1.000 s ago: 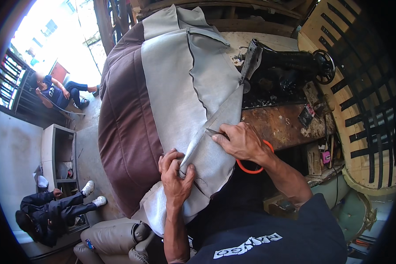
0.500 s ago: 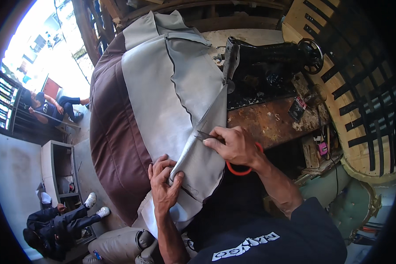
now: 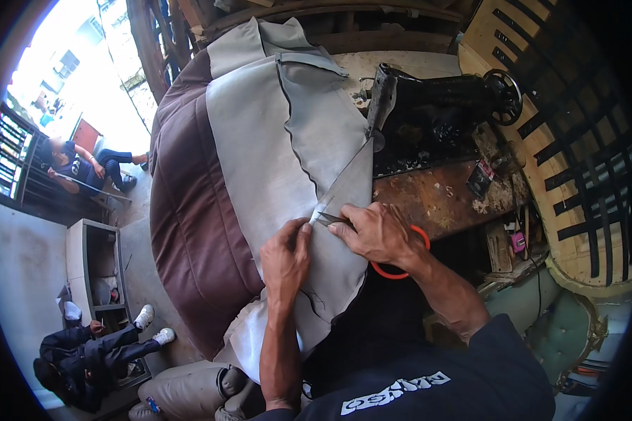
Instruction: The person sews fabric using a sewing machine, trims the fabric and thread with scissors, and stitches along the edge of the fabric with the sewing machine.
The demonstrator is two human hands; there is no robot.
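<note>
A large light-grey fabric piece [image 3: 249,151] with dark seam edges lies over the sewing table, joined to a maroon quilted cover [image 3: 196,231] on its left. My right hand [image 3: 376,231] is closed on scissors [image 3: 420,238] with red-orange handles, whose blades meet the folded seam in the middle of the grey fabric. Just left of the blades, my left hand [image 3: 286,259] pinches that seam between thumb and fingers. Loose dark thread hangs on the grey fabric below. My right palm hides part of the scissors.
A black sewing machine [image 3: 435,116] with a handwheel stands on the worn table [image 3: 428,200] at the right. Beyond it leans a wooden frame [image 3: 562,203] with black straps. Two people [image 3: 84,165] [image 3: 84,358] sit at the left, near an open cabinet [image 3: 77,270].
My left hand has moved up along the seam, close to the scissors' tips. My right hand has shifted slightly right and down with the scissors, and the view has turned a little.
</note>
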